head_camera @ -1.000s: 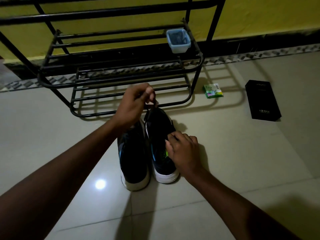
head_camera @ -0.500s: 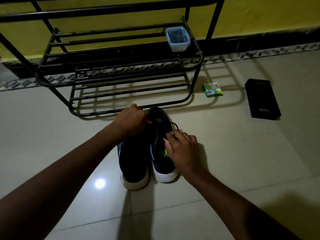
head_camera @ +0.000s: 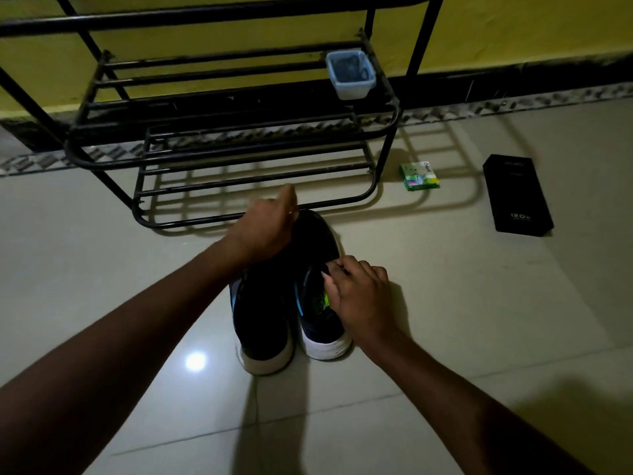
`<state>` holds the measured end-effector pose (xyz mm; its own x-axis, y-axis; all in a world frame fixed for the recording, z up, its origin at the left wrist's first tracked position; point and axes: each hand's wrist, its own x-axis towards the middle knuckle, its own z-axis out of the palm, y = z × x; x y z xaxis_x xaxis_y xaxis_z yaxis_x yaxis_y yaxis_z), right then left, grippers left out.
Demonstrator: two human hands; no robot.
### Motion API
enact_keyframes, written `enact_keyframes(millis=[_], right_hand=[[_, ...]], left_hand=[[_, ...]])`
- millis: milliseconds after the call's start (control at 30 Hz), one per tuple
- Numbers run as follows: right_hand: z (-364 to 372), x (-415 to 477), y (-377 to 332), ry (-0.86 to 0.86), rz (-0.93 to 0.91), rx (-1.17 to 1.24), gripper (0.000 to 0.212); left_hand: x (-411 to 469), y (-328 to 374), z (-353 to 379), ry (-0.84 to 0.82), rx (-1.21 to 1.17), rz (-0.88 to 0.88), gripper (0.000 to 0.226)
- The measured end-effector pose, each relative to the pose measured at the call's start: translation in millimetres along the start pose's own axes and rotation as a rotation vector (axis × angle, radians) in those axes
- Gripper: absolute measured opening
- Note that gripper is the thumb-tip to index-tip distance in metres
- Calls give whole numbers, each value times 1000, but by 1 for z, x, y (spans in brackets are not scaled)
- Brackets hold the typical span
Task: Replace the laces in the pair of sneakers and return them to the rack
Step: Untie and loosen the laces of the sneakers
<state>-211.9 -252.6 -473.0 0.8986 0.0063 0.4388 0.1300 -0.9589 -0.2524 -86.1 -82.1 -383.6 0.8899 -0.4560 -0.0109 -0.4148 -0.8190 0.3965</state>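
Tiled floor: sneakers point toes toward rack; right fingers pinch a lace, left fingers' grip unclear.

The person is wearing nothing on either forearm; both are showing bare from the picture's lower edge to the wrists. The left hand, blurred, and the right hand are likewise going uncovered.
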Motion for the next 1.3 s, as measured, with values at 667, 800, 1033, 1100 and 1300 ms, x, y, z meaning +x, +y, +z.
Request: enact_keyframes(millis=[667,800,1033,1100,1300], right_hand=[[-21,23,-3,-183,225,338,42],[-36,55,-11,-254,318,660,46],[-25,76,-22,-339,384,971,10],[-28,77,-18,-359,468,1004,11],[-64,76,3,-130,536,1096,13]], left_hand=[[-5,43,-41,-62,-1052,-127,46],[-8,64,-53,-138,-1150,-88,44],[-11,77,-70,-65,-1366,-122,41],[-9,73,-71,-9,-1372,-139,41],[-8,54,-38,15,-903,-198,24]])
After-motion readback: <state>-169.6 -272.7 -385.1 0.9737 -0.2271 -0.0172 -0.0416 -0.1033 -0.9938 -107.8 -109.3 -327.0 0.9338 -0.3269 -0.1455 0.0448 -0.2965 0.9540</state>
